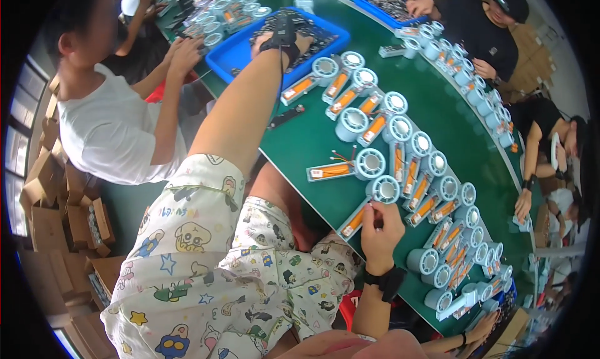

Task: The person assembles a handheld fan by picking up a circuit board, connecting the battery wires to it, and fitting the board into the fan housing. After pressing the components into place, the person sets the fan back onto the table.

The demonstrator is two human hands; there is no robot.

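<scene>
My left arm stretches far forward, and my left hand (304,43) is down in a blue tray (215,64) heaped with small dark parts (315,29). The wrist and its black strap hide most of its fingers. Near the table's front edge, my right hand (384,226) is closed in a pinch at the neck of a light-blue fan-shaped housing (383,189). What the fingertips hold there is too small to make out. This housing has a round head and an orange battery (355,221) in its handle. Just left of it lies a similar housing (370,163) with loose wires sticking up.
Several more such housings (447,188) stand in rows along the green table (294,149) to the right. A black tool-like object (286,117) lies by the table edge. A person in white (112,121) sits at my left; others work across the table. Cardboard boxes (47,215) stand on the floor.
</scene>
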